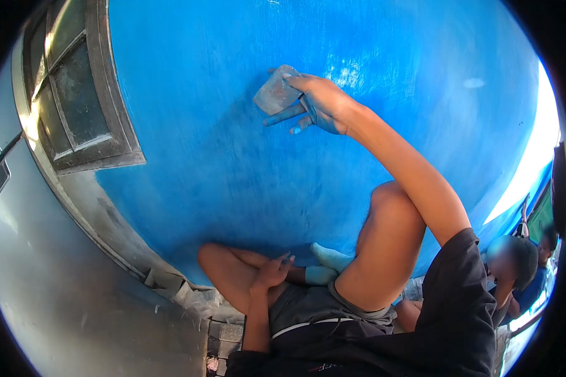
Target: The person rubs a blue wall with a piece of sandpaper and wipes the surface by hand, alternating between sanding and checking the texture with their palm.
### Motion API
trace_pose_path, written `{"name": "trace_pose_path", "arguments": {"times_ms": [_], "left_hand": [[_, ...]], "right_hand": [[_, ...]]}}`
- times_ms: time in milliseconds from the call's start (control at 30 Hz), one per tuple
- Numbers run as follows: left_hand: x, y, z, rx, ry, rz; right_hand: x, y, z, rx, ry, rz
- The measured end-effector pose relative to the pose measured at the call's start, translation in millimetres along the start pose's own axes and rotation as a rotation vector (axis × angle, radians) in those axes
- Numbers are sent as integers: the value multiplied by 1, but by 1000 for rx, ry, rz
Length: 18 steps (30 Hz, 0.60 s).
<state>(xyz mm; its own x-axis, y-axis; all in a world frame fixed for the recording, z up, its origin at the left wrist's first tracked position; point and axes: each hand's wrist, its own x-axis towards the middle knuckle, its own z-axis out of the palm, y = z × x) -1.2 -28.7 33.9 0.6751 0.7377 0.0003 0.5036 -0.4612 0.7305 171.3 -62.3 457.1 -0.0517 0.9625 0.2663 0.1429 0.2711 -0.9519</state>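
My right hand (324,103) is raised against a blue wall (245,188), with blue paint on its fingers. Its thumb and fingers pinch a flat grey pad (277,91) with rounded corners, held close to the wall face. The pad casts a shadow to its lower left. Down in my lap, my left hand (271,274) lies by my bent leg with its fingers loosely stretched out and marks on the fingertips. I sit with both knees bent toward the wall, and my foot in a blue-stained sock (331,257) lies near its base.
A wooden-framed window (75,94) is set in the wall at upper left. Below it, a smooth grey panel (75,270) fills the left side. Crumpled plastic (198,300) and grey bricks (229,333) lie beside my leg. At right a person in a cap (516,261) sits close, another behind.
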Motion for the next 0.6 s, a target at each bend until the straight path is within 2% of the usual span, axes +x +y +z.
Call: {"name": "trace_pose_path", "arguments": {"times_ms": [233,400,600], "left_hand": [[0,0,0,-33,-4,1],[3,-6,3,-23,3,21],[3,0,0,-19,-22,-15]], "right_hand": [[-3,-8,-9,144,61,-132],[-8,-16,-11,471,49,-152],[-9,-15,-15,477,-7,-182]]}}
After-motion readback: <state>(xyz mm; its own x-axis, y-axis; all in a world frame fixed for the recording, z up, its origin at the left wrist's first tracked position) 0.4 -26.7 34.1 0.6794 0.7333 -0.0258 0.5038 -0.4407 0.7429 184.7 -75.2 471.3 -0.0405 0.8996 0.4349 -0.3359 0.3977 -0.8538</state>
